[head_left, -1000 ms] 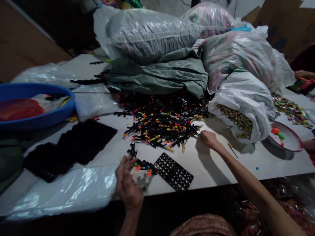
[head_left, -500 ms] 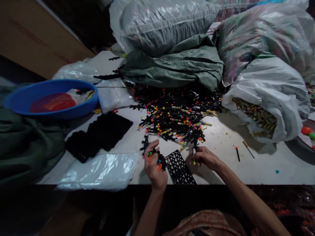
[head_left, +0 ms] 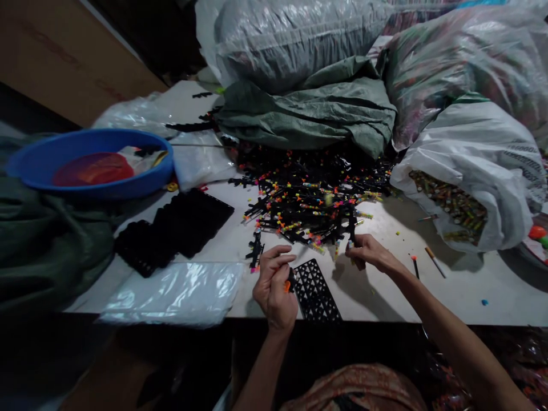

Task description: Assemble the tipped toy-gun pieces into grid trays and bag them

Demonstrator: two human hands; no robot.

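My left hand point(head_left: 276, 291) is curled closed around small black and orange plastic pieces point(head_left: 289, 282); most of them are hidden by the fingers. A black plate with triangular holes point(head_left: 317, 294) lies flat on the table just right of that hand. My right hand point(head_left: 371, 254) pinches the near end of a black toy gun point(head_left: 351, 225), which points away from me at the pile's front edge. Beyond both hands spreads a heap of black toy guns point(head_left: 299, 200) with bright coloured bits. One separate toy gun point(head_left: 256, 250) lies beyond my left hand.
Clear plastic bags point(head_left: 171, 291) and stacked black plates point(head_left: 175, 228) lie on the left, below a blue basin point(head_left: 89, 162). A white sack point(head_left: 475, 165) of small coloured tubes stands open on the right. A green sack point(head_left: 308, 114) backs the heap.
My left hand's fingers have closed further over the small pieces. The right hand has moved slightly away from me and to the right, with the toy gun between its fingers.
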